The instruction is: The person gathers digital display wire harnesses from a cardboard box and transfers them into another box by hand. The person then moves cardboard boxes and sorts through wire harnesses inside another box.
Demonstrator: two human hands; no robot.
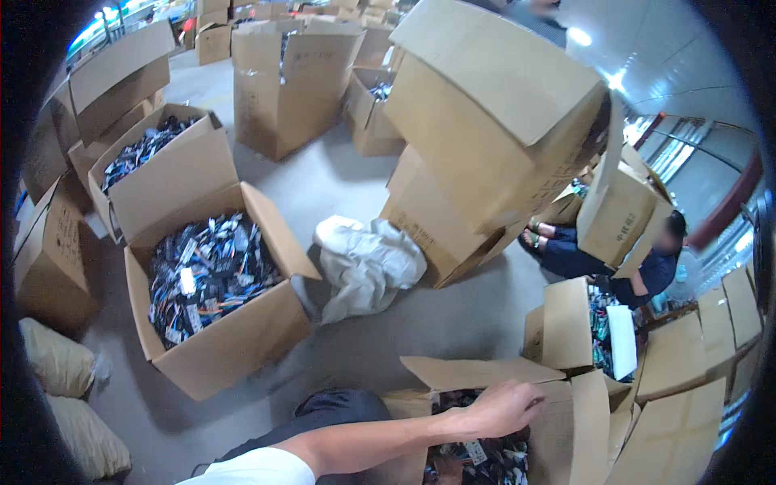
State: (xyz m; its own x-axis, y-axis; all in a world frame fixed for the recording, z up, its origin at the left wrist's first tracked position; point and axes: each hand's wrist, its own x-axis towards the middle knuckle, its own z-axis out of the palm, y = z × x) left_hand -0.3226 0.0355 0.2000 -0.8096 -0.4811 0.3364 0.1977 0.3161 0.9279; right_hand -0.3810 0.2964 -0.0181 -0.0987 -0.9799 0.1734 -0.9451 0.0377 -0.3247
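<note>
My left hand (499, 409) reaches from the lower left, with a white sleeve at the upper arm. It is above an open cardboard box (589, 416) close in front of me. The fingers are curled in, and what they hold, if anything, is hidden. Below the forearm, the box contains a jumble of small dark parts (511, 462) with pale labels. My right hand does not show. My dark-clad knee (343, 406) is beside the box.
An open carton (234, 343) of dark wired parts stands left, a crumpled white sack (368, 263) mid-floor. A large carton (477, 137) rises behind. To the right, a seated person (647, 271) is near a box (567, 323) of green-dark parts. Stuffed sacks (81, 436) lie lower left.
</note>
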